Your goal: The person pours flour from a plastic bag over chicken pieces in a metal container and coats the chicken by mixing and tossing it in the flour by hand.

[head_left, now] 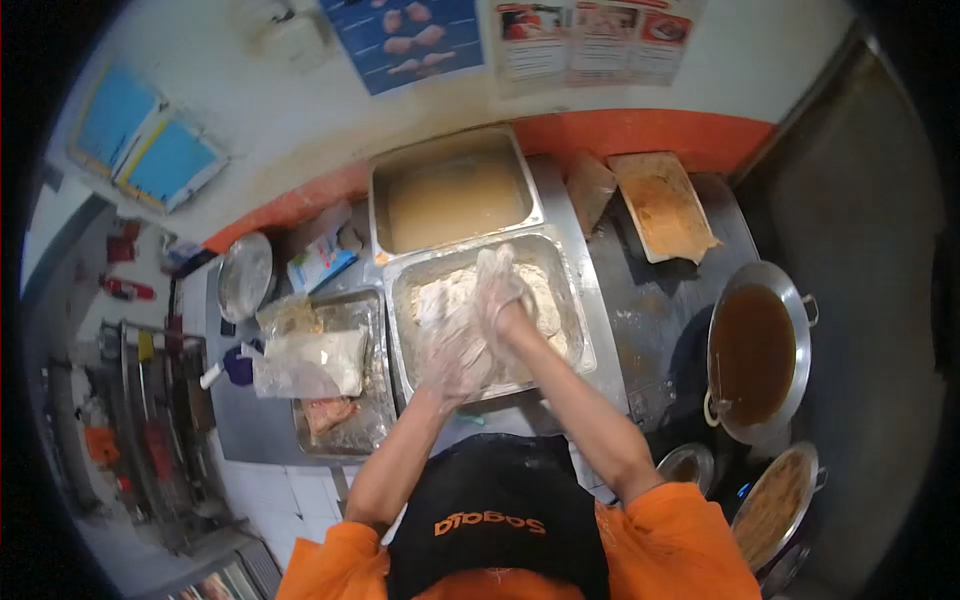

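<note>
Both my hands wear thin clear plastic gloves dusted with flour. They are over a steel pan point(578, 345) of white flour point(545, 300), in which lumpy coated pieces lie partly buried. My right hand point(503, 292) points away from me above the middle of the pan. Thick flour covers its finger end, and I cannot make out whether a coated piece is held there. Lower and to the left, my left hand point(462, 352) is slightly blurred at the pan's near side. Its fingers look stretched out, with nothing plainly held.
Behind the flour stands a pan of cloudy liquid point(455, 205). On the left, a metal tray point(375, 420) carries a plastic bag point(345, 360) and a raw meat piece point(328, 414). To the right are a wok of brown oil point(755, 355), another filled pan point(775, 505) and a crusted tray point(660, 205).
</note>
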The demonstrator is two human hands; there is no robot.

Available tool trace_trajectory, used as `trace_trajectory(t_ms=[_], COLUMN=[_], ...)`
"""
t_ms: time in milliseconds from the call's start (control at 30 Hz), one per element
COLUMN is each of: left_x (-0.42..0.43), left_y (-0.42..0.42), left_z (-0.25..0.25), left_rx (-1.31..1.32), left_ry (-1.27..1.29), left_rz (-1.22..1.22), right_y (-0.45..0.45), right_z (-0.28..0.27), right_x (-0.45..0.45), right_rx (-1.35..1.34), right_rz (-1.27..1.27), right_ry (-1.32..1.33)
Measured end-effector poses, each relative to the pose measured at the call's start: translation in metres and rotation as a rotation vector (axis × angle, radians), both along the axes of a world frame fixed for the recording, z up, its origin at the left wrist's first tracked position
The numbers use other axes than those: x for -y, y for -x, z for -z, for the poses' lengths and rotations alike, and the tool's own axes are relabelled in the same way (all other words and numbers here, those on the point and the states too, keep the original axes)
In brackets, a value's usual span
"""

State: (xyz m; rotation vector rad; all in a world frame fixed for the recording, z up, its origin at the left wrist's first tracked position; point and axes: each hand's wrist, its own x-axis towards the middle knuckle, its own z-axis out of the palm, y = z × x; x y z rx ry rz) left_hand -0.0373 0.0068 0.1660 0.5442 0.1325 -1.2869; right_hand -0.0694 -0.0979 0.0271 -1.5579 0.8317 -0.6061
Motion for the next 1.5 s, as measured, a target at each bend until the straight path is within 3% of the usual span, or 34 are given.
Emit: trace_trajectory(t_ms=[33,133,200,233,300,333,367,467,500,533,567,600,633,667,733,800,867,933,1000,1033,1067,1100,1133,1167,1200,1233,1267,1300,1367,1433,1500], left_x=[0.000,-0.015,-0.014,-0.010,-0.005,-0.004,-0.002,0.003,0.007,0.010,0.014,0.016,0.020,0.028,0.028,0.021,0.017,0.019,0.005,0.000,-0.004,-0.008,-0.015,-0.022,-0.028,-0.034,-0.039,-0.047,-0.059,-0.068,-0.071], left_y=[-0.004,-0.025,-0.039,-0.038,-0.024,-0.024,-0.025,-0.041,-0.044,-0.038,-0.029,-0.021,-0.015,-0.016,-0.005,-0.011,-0.043,-0.057,-0.034,-0.025,-0.039,-0.054,-0.064,-0.072,-0.080,-0.085,-0.090,-0.099,-0.123,-0.110,-0.138], left_z=[-0.013,-0.007,0.002,0.006,-0.004,-0.004,-0.002,0.011,0.012,0.004,-0.005,-0.011,-0.017,-0.017,-0.012,0.003,0.044,0.028,-0.008,-0.019,-0.001,0.016,0.033,0.048,0.058,0.065,0.073,0.086,0.115,0.108,0.138], left_rx=[-0.056,0.135,0.392,0.552,0.634,0.686,0.729,0.876,1.078,1.758,2.486,2.841,2.957,2.839,3.014,2.602,1.461,0.270,0.341,0.374,0.482,0.590,0.725,0.860,0.930,1.000,1.070,1.142,1.673,1.575,1.621], left_ry=[0.074,0.114,0.088,0.075,0.030,0.005,-0.029,-0.175,-0.302,-0.716,-1.192,-1.398,-1.433,-1.444,-1.500,-1.058,-0.309,0.082,0.025,-0.004,-0.033,-0.067,-0.073,-0.078,-0.069,-0.060,-0.049,-0.040,-0.141,-0.186,-0.079], left_rz=[0.017,-0.125,-0.190,-0.182,-0.285,-0.296,-0.297,-0.269,-0.216,0.027,0.450,0.764,0.925,0.907,0.706,0.325,-0.007,0.007,0.030,0.034,0.035,0.036,0.032,0.029,0.021,0.014,0.009,0.007,0.047,0.069,0.080], right_y=[-0.001,0.028,0.033,0.038,0.042,0.063,0.059,0.073,0.071,0.069,0.065,0.060,0.056,0.053,0.069,0.080,0.088,0.096,0.107,0.094,0.147,0.168,0.197,0.223,0.265,0.280,0.299,0.320,0.341,0.344,0.341], right_z=[-0.011,-0.084,-0.019,-0.021,-0.059,-0.137,-0.106,-0.169,-0.165,-0.162,-0.147,-0.138,-0.137,-0.136,-0.156,-0.174,-0.176,-0.177,-0.181,-0.113,-0.153,-0.136,-0.133,-0.082,-0.060,-0.105,-0.058,0.026,0.116,0.190,0.255], right_x=[0.030,0.035,0.028,0.016,-0.008,-0.011,-0.025,-0.058,-0.061,-0.064,-0.061,-0.062,-0.065,-0.067,-0.067,-0.073,-0.084,-0.092,-0.090,-0.079,-0.078,-0.082,-0.077,-0.068,-0.068,-0.091,-0.096,-0.102,-0.110,-0.113,-0.103], right_rx=[-0.010,-0.296,-0.352,-0.212,-0.196,-0.272,-0.011,0.463,0.426,0.390,0.260,0.131,0.147,0.157,0.052,0.043,0.094,0.106,0.210,0.469,0.341,0.523,0.440,0.375,0.401,0.258,0.218,0.552,0.313,0.347,0.499], right_rz=[0.006,-0.082,-0.051,-0.063,-0.118,-0.364,-0.312,-0.145,-0.149,-0.152,-0.219,-0.284,-0.207,-0.126,-0.189,-0.217,-0.165,-0.070,-0.069,0.002,0.048,0.217,0.406,0.589,0.626,0.867,0.994,1.124,1.185,1.260,1.399], right_ry=[-0.201,0.170,0.600,0.696,0.594,0.472,0.236,0.377,0.419,0.461,0.395,0.324,0.429,0.538,0.492,0.419,0.301,0.179,-0.013,-0.065,0.140,-0.090,0.054,0.116,-0.281,-0.404,-0.361,-0.525,-0.698,-0.818,-0.933])
